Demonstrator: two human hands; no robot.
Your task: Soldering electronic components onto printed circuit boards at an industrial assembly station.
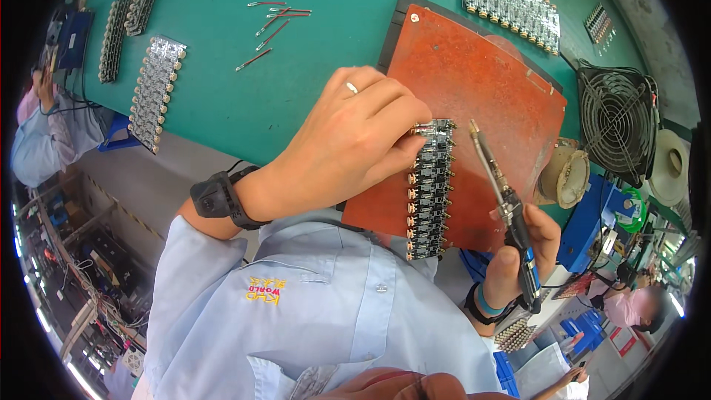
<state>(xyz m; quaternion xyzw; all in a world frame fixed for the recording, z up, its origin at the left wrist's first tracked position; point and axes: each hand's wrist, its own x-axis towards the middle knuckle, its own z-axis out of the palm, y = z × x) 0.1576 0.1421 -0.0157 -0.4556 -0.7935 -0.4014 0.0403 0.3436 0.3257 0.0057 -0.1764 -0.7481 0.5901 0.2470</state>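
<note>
My left hand (pixel 363 126) curls its thumb and fingers at the top end of a narrow black circuit-board strip lined with metal studs (pixel 429 200); I cannot tell whether its fingertips pinch anything (my own knuckles hide them). My right hand (pixel 505 278) grasps a slim soldering iron with a black-and-blue handle (pixel 511 211), its tip just right of my left fingers. Beneath those fingers lies a worn orange-red board (pixel 466 67). Beyond my left knuckles, thin red wires (pixel 274 35) lie scattered on a green tabletop (pixel 215 89); farther right of my fingers stands a black fan with a round wire guard (pixel 618 118).
</note>
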